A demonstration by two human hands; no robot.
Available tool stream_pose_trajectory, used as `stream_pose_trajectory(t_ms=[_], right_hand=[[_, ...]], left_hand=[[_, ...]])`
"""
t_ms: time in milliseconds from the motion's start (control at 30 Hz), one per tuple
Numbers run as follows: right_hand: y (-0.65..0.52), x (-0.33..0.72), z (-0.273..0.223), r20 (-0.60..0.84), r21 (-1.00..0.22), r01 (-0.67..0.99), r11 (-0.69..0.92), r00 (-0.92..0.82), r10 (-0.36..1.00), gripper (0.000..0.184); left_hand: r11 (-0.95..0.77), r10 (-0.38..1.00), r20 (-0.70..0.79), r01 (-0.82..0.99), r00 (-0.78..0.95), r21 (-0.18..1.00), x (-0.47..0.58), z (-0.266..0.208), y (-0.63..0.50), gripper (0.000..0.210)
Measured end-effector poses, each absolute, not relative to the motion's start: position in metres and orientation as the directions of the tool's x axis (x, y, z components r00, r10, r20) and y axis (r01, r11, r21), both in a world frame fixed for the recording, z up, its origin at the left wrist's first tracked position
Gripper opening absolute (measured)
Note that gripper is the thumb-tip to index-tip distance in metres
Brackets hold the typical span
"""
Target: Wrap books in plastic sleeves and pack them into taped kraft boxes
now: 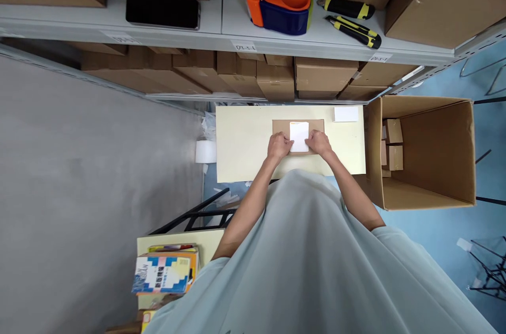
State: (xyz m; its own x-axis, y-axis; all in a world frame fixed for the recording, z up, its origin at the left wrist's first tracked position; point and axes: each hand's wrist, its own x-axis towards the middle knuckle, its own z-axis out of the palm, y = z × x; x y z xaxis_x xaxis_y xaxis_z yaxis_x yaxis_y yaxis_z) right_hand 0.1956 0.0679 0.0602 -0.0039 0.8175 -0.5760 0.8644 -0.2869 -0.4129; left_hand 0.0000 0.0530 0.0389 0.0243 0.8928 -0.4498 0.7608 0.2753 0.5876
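On the pale table a flat brown cardboard box lies in front of me. A white rectangular label, with a little orange print along its far edge, is on top of it. My left hand is closed at the label's left side, its thumb touching the lower left edge. At the opposite edge, my right hand has curled fingers and its thumb on the label. Whether the label is stuck down or loose, I cannot tell. A small white stack sits near the table's far right corner.
A large open carton on the right holds several small boxes. Above the table, a metal shelf carries a phone, a tape dispenser and two box cutters. Books lie at lower left.
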Motion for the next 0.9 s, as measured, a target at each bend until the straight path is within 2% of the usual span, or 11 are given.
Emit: stream_pose_trajectory(t_ms=[167,300,400,533,733,900], right_hand=[[0.06,0.204,0.059,-0.535,-0.477,0.864,-0.165,-0.136,0.834,0.027],[0.067,0.212,0.063,-0.585,-0.493,0.863,-0.108,-0.237,0.776,0.028],[0.074,0.212,0.066,-0.604,-0.463,0.884,-0.055,-0.269,0.75,0.029],[0.079,0.207,0.067,-0.611,-0.401,0.915,-0.052,-0.225,0.759,0.031],[0.085,0.201,0.062,-0.565,-0.381,0.907,-0.183,-0.072,0.822,0.033],[0.088,0.198,0.059,-0.559,-0.358,0.912,-0.199,-0.039,0.828,0.032]], left_hand=[[0.155,0.9,-0.411,0.772,0.148,0.617,-0.014,0.035,0.047,0.04],[0.121,0.871,-0.438,0.768,0.221,0.629,-0.021,0.035,0.054,0.042],[0.181,0.846,-0.495,0.766,0.199,0.617,-0.021,0.037,0.063,0.032],[0.272,0.832,-0.548,0.79,0.094,0.549,-0.015,0.042,0.07,0.02],[0.338,0.847,-0.524,0.846,-0.083,0.413,0.002,0.04,0.08,0.047],[0.339,0.853,-0.512,0.85,-0.097,0.404,0.003,0.035,0.089,0.047]])
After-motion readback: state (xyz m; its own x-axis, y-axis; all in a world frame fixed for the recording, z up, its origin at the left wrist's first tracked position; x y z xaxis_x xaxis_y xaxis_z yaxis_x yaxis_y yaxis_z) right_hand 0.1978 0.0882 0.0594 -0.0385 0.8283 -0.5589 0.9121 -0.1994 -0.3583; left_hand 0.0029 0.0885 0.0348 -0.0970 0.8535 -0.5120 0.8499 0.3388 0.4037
